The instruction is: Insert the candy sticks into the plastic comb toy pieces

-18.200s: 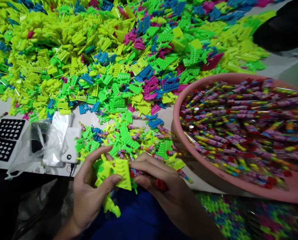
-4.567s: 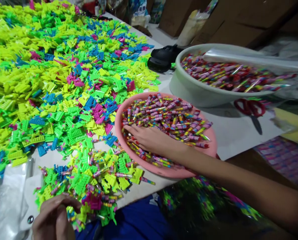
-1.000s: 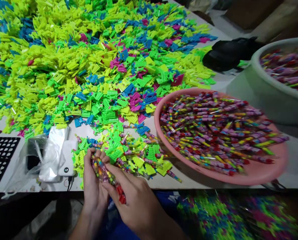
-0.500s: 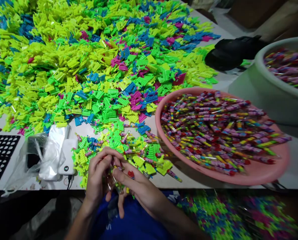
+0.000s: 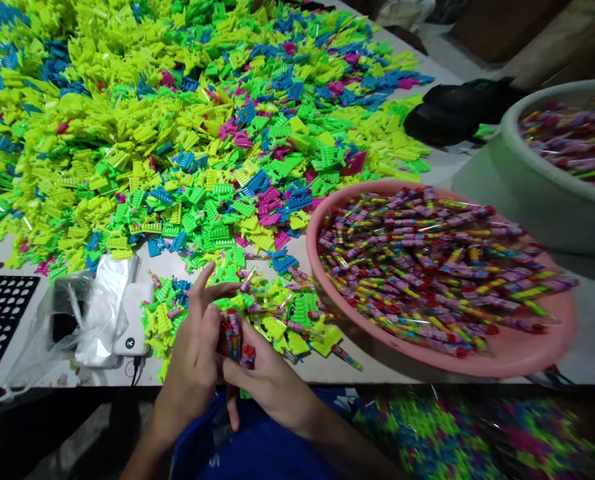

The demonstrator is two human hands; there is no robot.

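Tubes [image 5: 417, 260] in basin [image 5: 522, 353]; tub [image 5: 502, 180] behind, rightward; power bank [image 5: 133, 313] before heap [image 5: 142, 133].

Glossy, hard-looking plastic pieces [image 5: 142, 127] in neon yellow, green, blue and magenta are catching the light across a pale, smooth desk [image 5: 297, 370], many showing ridged faces. Candy-coloured tubes [image 5: 233, 333] are gleaming under a slick, clear surface, as are the similar wrapped sticks [image 5: 427, 267] inside a smooth pink plastic basin [image 5: 522, 350] with a soft sheen. A grey-green tub [image 5: 507, 193], also smooth, is looking duller. Crumpled transparent plastic film [image 5: 52, 340] is wrinkling beside a shiny silvery-white packet [image 5: 108, 293] and a smooth white plastic device [image 5: 133, 327]. Blue cloth [image 5: 262, 447] (its finish matt, with soft folds) is showing below.
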